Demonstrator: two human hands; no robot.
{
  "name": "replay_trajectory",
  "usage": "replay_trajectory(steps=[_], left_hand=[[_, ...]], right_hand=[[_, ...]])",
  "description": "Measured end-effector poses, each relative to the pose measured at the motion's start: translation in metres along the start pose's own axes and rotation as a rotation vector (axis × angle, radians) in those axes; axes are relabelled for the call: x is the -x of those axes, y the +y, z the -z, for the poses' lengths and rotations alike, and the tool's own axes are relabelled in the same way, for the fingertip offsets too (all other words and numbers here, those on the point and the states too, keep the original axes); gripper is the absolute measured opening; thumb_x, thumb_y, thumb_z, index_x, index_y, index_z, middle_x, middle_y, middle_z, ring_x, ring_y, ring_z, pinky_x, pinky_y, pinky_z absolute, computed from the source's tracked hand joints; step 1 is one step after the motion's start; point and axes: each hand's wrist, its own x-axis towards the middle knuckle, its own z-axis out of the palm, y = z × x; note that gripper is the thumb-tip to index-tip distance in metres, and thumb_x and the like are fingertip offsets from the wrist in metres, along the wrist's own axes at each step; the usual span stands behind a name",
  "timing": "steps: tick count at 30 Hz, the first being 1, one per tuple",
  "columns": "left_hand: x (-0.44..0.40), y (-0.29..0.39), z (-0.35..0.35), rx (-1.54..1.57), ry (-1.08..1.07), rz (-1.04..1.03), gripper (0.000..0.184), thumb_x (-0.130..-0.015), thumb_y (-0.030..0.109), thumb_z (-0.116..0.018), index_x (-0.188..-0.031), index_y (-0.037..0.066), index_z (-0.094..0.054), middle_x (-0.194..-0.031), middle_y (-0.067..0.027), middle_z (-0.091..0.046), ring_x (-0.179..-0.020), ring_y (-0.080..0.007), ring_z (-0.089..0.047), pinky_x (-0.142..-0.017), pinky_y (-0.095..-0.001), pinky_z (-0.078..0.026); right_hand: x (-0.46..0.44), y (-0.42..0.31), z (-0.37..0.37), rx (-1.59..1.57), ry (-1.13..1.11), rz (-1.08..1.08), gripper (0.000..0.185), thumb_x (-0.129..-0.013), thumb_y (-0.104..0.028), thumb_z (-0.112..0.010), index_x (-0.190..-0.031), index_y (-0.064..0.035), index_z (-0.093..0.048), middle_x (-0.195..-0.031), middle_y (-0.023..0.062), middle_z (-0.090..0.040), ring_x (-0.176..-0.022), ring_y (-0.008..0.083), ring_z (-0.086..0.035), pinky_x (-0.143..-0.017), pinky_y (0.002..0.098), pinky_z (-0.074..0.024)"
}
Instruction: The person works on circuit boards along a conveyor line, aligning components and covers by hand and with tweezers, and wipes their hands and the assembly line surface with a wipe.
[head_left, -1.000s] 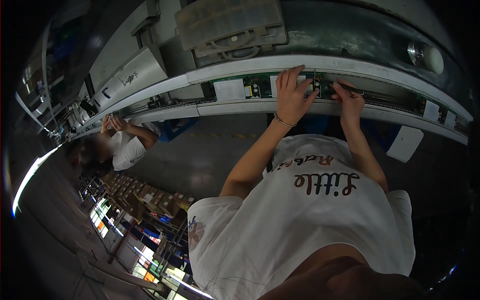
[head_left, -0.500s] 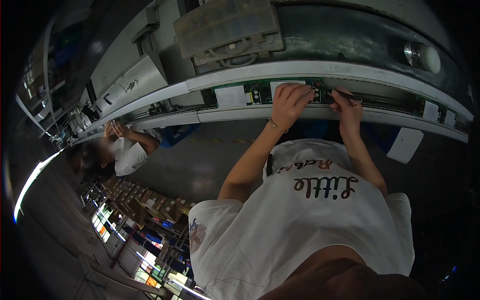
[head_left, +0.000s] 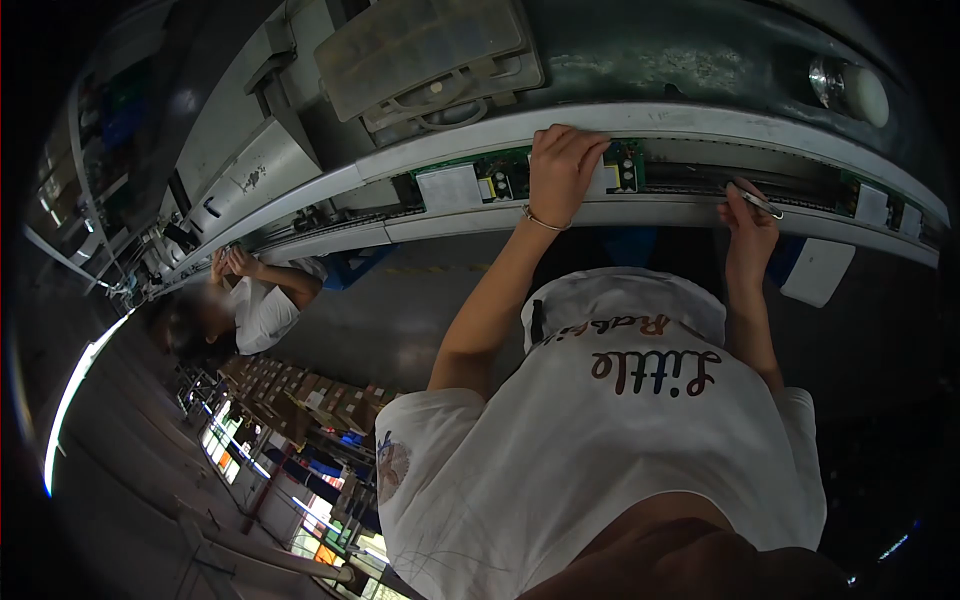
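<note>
Fingers (head_left: 569, 142) of the left hand (head_left: 558, 178) bunch over a circuit board (head_left: 627, 166); whether they grip it is unclear. The board lies between metal rails (head_left: 690, 122). Nearly closed, the right hand (head_left: 750, 238) pinches a slim metal tool (head_left: 765, 206). Beyond sits a plastic case (head_left: 425, 62).

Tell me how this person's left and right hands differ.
The left hand wears a bracelet at the wrist; the right hand shows none. The left hand partly covers a circuit board, while the right hand, off to its side, holds a slim metallic tool. Both have bent fingers.
</note>
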Motion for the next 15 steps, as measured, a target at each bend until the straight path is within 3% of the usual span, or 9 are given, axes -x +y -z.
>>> replay_trajectory(steps=[15], left_hand=[[-0.0086,0.0040,-0.0048,-0.072,-0.082,-0.100,0.010,-0.071,0.008,-0.071,-0.081,0.007,-0.069,-0.073,-0.0042,-0.065,-0.075,-0.0202,-0.056,-0.071,-0.0321,-0.040]], right_hand=[[0.0017,0.0030,0.0021,-0.016,0.020,-0.014,0.025,-0.081,-0.009,-0.069,-0.105,-0.0015,-0.064,-0.079,0.0038,-0.067,-0.068,0.0090,-0.062,-0.061,0.0202,-0.0460]])
